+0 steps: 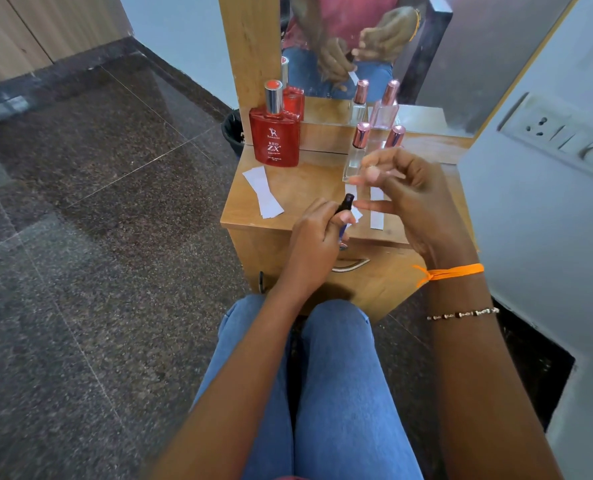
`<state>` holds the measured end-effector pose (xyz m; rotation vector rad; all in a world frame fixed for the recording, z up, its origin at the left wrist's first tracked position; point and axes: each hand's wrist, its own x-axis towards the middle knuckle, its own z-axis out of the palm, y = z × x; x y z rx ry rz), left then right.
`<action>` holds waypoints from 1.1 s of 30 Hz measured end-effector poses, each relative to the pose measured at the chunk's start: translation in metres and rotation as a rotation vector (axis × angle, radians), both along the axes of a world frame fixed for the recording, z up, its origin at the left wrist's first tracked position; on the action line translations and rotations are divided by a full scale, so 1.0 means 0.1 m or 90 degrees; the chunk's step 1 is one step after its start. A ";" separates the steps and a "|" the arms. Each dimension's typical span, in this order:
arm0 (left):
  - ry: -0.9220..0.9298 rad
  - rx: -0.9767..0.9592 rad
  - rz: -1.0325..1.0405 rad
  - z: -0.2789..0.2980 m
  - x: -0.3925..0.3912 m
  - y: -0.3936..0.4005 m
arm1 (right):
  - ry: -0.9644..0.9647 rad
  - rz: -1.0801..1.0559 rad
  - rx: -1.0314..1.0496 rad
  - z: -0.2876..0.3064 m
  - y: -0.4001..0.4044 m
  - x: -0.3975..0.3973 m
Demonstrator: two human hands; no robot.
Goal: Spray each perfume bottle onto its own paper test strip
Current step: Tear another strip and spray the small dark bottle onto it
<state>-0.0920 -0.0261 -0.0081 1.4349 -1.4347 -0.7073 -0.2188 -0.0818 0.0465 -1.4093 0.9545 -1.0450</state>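
**Small dark sprayer in hand, three bottles waiting**

At the left of the table [288,202], loose paper strips [263,192] lie before the capped red bottle [276,133]. The left hand [317,237] grips a small dark-topped sprayer [347,202], apparently aimed at a short strip [356,214]. The right hand [412,195] hovers with fingers loosely curled; whether it pinches anything cannot be told. Behind it stand two pink-capped bottles [357,150], caps on, so most spraying looks undone.

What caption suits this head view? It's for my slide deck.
Left hand grips a dark-capped spray bottle beside paper strips.
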 end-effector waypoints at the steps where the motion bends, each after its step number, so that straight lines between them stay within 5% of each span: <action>1: 0.003 -0.003 0.015 0.02 0.00 -0.02 | -0.019 -0.016 0.002 -0.01 0.00 -0.01; 6: 0.134 0.086 0.101 0.12 0.02 -0.06 | -0.073 -0.111 0.107 -0.24 0.10 0.07; 12: 0.344 0.171 0.105 0.17 0.04 -0.08 | 0.090 -0.067 -0.051 -0.50 0.33 0.28; 18: 0.323 0.176 0.135 0.13 0.05 -0.08 | 0.238 -0.102 -0.194 -0.61 0.32 0.34; 26: 0.267 0.164 0.138 0.07 0.11 -0.10 | 0.046 -0.119 0.039 -0.69 0.26 0.26; 33: 0.220 0.153 0.145 0.04 0.15 -0.10 | -0.030 -0.035 0.074 -0.72 0.27 0.20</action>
